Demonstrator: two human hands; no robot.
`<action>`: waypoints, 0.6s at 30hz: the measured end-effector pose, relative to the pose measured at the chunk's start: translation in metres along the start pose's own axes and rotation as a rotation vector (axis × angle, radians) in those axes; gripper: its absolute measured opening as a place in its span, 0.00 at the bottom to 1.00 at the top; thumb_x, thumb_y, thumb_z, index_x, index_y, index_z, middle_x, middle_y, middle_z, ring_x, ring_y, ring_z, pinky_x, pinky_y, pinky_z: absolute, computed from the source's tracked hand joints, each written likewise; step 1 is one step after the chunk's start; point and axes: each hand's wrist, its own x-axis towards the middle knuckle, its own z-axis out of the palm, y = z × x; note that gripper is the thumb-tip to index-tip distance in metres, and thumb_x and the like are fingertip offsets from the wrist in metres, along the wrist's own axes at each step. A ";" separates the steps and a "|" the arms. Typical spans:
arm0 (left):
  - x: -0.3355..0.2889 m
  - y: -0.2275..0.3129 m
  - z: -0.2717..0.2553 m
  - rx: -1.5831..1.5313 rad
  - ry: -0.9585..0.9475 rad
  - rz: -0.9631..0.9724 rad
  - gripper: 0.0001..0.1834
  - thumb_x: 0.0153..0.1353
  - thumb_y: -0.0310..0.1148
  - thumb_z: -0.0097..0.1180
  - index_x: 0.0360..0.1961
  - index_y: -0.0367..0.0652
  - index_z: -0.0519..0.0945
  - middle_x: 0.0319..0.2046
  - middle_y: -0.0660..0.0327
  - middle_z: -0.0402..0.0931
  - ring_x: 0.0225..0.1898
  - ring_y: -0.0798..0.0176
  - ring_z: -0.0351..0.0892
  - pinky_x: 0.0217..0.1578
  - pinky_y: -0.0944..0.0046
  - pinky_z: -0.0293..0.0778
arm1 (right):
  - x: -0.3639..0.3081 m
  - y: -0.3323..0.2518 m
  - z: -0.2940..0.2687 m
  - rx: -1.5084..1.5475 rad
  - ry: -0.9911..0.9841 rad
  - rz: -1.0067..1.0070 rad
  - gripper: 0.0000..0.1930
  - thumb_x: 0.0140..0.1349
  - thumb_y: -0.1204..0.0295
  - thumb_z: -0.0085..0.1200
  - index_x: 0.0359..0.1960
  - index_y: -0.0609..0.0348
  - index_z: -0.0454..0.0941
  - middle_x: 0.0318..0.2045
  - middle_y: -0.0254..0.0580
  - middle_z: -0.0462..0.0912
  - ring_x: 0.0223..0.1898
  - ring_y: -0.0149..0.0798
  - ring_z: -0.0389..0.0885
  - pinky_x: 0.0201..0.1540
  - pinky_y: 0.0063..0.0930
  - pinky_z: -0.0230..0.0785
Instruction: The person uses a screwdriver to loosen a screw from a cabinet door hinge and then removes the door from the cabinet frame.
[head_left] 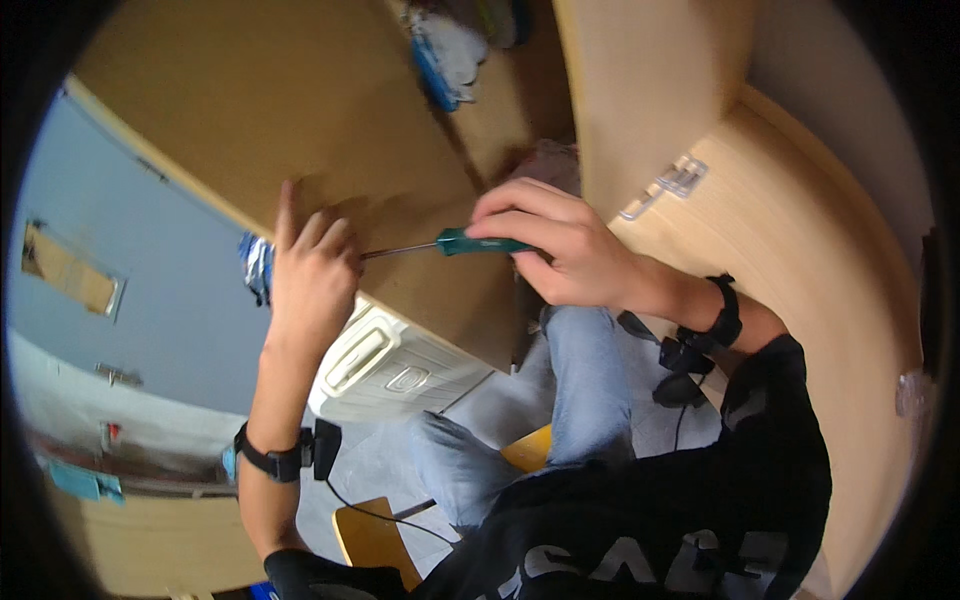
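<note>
A screwdriver (pixel 455 242) with a green handle and a thin metal shaft lies nearly level, pointing left. My right hand (pixel 575 250) grips its handle between the fingers and thumb. The shaft runs to my left hand (pixel 312 270), whose curled fingers cover the tip. The left index finger stretches out along the brown board (pixel 300 110), while the other fingers are bent in. What those fingers pinch at the tip, if anything, is hidden. Both hands are over the near part of the board.
At right stands a curved pale wooden panel (pixel 780 230) with a clear plastic fitting (pixel 680 178). A white plastic unit (pixel 385 365) is below the board. White and blue cloth items (pixel 450 55) lie in the far opening. A yellow stool (pixel 375 540) stands by my legs; a cable hangs from my left wrist strap (pixel 285 455).
</note>
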 end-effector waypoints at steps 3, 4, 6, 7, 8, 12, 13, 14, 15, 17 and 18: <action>0.006 0.005 -0.007 -0.111 0.027 -0.023 0.07 0.40 0.26 0.61 0.24 0.40 0.78 0.25 0.63 0.71 0.37 0.58 0.73 0.65 0.41 0.51 | 0.008 -0.002 -0.029 -0.055 -0.070 -0.051 0.19 0.41 0.89 0.50 0.39 0.66 0.77 0.38 0.48 0.76 0.40 0.47 0.76 0.39 0.33 0.71; 0.009 0.008 -0.009 -0.248 0.070 -0.033 0.05 0.44 0.24 0.60 0.24 0.39 0.77 0.25 0.61 0.73 0.35 0.59 0.75 0.60 0.47 0.59 | 0.013 -0.005 -0.040 -0.071 -0.111 -0.090 0.18 0.41 0.87 0.50 0.38 0.65 0.77 0.37 0.48 0.77 0.39 0.48 0.77 0.40 0.34 0.71; 0.015 0.018 -0.009 -0.400 0.117 -0.031 0.02 0.48 0.22 0.58 0.24 0.37 0.77 0.25 0.59 0.75 0.32 0.59 0.76 0.55 0.52 0.67 | 0.022 -0.012 -0.067 -0.077 -0.168 -0.119 0.15 0.43 0.83 0.52 0.37 0.66 0.77 0.35 0.48 0.79 0.37 0.50 0.78 0.40 0.33 0.71; 0.017 0.025 -0.008 -0.675 0.052 -0.231 0.03 0.50 0.22 0.58 0.27 0.36 0.77 0.26 0.57 0.77 0.30 0.58 0.77 0.47 0.58 0.71 | 0.024 -0.014 -0.080 -0.079 -0.170 -0.111 0.15 0.43 0.83 0.52 0.37 0.66 0.77 0.35 0.48 0.79 0.37 0.50 0.78 0.40 0.33 0.71; 0.019 0.032 -0.007 -0.946 -0.021 -0.435 0.04 0.51 0.21 0.58 0.29 0.35 0.77 0.27 0.55 0.79 0.27 0.57 0.79 0.39 0.63 0.74 | 0.024 -0.016 -0.095 -0.169 -0.185 -0.101 0.15 0.44 0.81 0.54 0.37 0.65 0.77 0.35 0.48 0.79 0.36 0.48 0.78 0.40 0.33 0.71; 0.051 0.061 -0.008 -1.185 0.140 -0.360 0.04 0.55 0.22 0.57 0.30 0.33 0.76 0.27 0.52 0.81 0.29 0.63 0.82 0.30 0.70 0.73 | 0.034 -0.040 -0.174 -0.190 -0.182 -0.014 0.15 0.47 0.79 0.56 0.40 0.65 0.80 0.37 0.47 0.81 0.37 0.40 0.80 0.41 0.25 0.72; 0.057 0.071 -0.002 -1.279 0.111 -0.392 0.04 0.55 0.24 0.58 0.30 0.33 0.77 0.26 0.52 0.81 0.30 0.63 0.83 0.29 0.70 0.73 | 0.032 -0.043 -0.181 -0.131 -0.081 0.074 0.15 0.48 0.76 0.57 0.40 0.63 0.80 0.36 0.44 0.81 0.36 0.37 0.80 0.40 0.24 0.71; 0.062 0.082 0.008 -1.373 0.082 -0.424 0.05 0.55 0.25 0.58 0.31 0.33 0.77 0.26 0.53 0.81 0.30 0.64 0.83 0.29 0.70 0.74 | 0.031 -0.043 -0.185 -0.006 0.030 0.118 0.19 0.45 0.74 0.60 0.41 0.69 0.78 0.34 0.48 0.81 0.32 0.35 0.80 0.34 0.20 0.71; 0.068 0.096 0.015 -1.406 0.057 -0.370 0.06 0.56 0.26 0.59 0.32 0.33 0.78 0.25 0.54 0.81 0.30 0.63 0.83 0.30 0.69 0.75 | 0.031 -0.045 -0.188 0.061 0.087 0.160 0.21 0.44 0.74 0.61 0.42 0.72 0.77 0.33 0.50 0.81 0.29 0.33 0.80 0.30 0.18 0.70; 0.082 0.131 0.030 -1.418 -0.111 -0.229 0.05 0.57 0.25 0.58 0.32 0.34 0.80 0.30 0.57 0.81 0.34 0.67 0.81 0.35 0.69 0.76 | 0.030 -0.044 -0.190 0.144 0.146 0.218 0.23 0.42 0.73 0.62 0.42 0.75 0.77 0.32 0.51 0.81 0.27 0.31 0.79 0.27 0.16 0.70; 0.093 0.150 0.030 -1.355 -0.053 -0.110 0.05 0.55 0.25 0.59 0.33 0.35 0.80 0.29 0.53 0.80 0.31 0.61 0.81 0.33 0.66 0.76 | 0.030 -0.040 -0.191 0.156 0.148 0.241 0.23 0.42 0.73 0.62 0.42 0.75 0.77 0.31 0.50 0.81 0.27 0.31 0.79 0.27 0.16 0.70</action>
